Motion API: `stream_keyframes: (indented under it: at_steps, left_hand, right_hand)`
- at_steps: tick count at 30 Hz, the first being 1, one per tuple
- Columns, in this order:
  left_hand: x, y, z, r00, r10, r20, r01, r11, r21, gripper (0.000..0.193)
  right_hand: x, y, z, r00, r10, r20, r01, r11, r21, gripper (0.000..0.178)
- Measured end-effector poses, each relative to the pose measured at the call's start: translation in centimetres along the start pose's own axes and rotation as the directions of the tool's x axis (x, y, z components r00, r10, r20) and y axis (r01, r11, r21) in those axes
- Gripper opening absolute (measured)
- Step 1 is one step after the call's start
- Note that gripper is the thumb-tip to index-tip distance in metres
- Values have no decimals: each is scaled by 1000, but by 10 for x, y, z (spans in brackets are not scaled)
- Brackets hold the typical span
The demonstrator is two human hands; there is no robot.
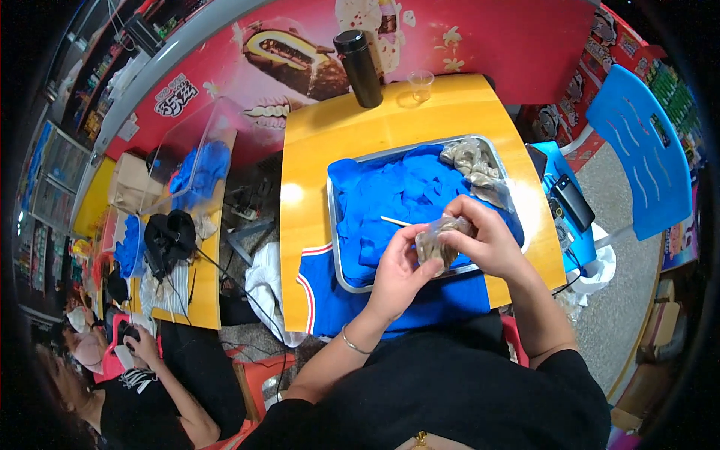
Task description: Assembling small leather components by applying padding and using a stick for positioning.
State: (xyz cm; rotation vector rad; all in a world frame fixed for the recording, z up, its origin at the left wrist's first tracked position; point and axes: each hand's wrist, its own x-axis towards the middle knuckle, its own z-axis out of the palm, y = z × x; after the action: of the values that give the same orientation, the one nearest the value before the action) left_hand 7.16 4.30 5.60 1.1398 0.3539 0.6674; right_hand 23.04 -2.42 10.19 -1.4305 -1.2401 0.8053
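Note:
Between both hands is a small crinkled bundle, grey-brown and partly wrapped in clear plastic; its exact kind cannot be made out. My left hand grips its left side with thumb and fingers. My right hand pinches it from the right. They are over the near right part of a shallow metal tray filled with blue cloth pieces. A thin pale stick lies on the cloth, just beyond my left hand. Similar grey-brown bundles rest at the tray's far right corner.
A blue garment with white and red trim lies under the tray on the yellow table. Behind stand a black flask and a clear cup. Right are a blue chair and a phone. A person sits left.

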Motion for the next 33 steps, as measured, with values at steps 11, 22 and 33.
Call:
stream_keyframes:
  at_steps: [11,22,33]
  left_hand:
    - [-1,3,-22,980,-36,-197,-14,969,-248,39]
    - [-2,25,-36,978,184,95,-207,891,403,41]
    - [-13,3,-35,985,-147,-93,127,973,-195,19]
  right_hand:
    - [10,21,19,982,175,63,-176,761,625,24]
    - [13,40,24,912,229,339,-360,843,399,25]
    - [8,24,51,980,-100,-172,115,990,81,10]
